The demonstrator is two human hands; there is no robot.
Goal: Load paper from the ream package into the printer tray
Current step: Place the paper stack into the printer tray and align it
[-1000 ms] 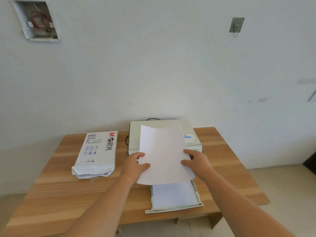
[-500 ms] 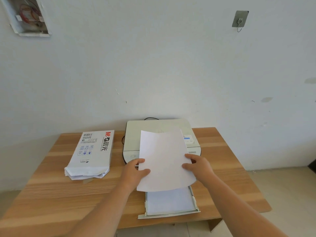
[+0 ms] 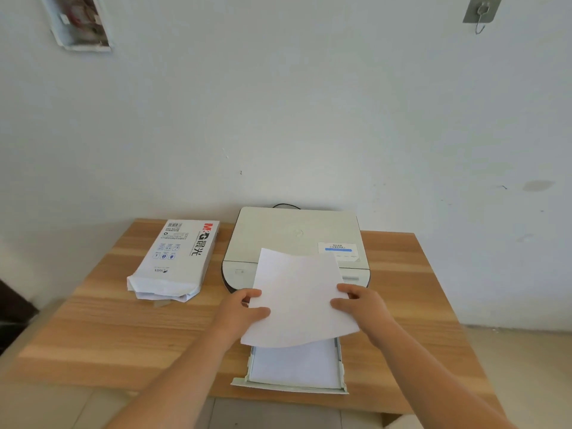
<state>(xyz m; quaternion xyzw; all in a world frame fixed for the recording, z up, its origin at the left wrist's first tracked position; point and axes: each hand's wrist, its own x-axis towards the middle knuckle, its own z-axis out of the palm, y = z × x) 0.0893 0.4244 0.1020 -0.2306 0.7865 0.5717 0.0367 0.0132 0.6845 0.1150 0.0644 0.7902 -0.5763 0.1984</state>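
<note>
Paper sheets (image 3: 298,297): white, held in the air above the printer tray (image 3: 341,363), slightly bowed, far edge overlapping the front of the printer (image 3: 294,236). Whether one sheet or a thin stack, cannot tell.

Left hand (image 3: 240,314): grip clamped on the left edge of the sheets, thumb on top, fingers curled beneath.

Right hand (image 3: 360,308): grip clamped on the right edge of the sheets, thumb on top, fingers wrapped behind the edge. The sheets span the gap between the two hands.

Printer tray: pale, pulled out toward the viewer, its front lip reaching past the near edge of the surface (image 3: 108,329). White paper already lies flat inside it, directly below the near edge of the held sheets, apart from them.

Printer: off-white, flat-topped, at the back of the surface against the wall (image 3: 278,119); small label with a blue bar on its right top; dark cable behind it.

Ream package (image 3: 178,258): white wrapper with red and black print, lying flat left of the printer, well apart from both hands; near end torn open and crumpled.

Surface: wood-grain, light brown.

Wall: white, carrying a metal hook (image 3: 479,10) upper right and an open recessed box (image 3: 79,23) upper left.
</note>
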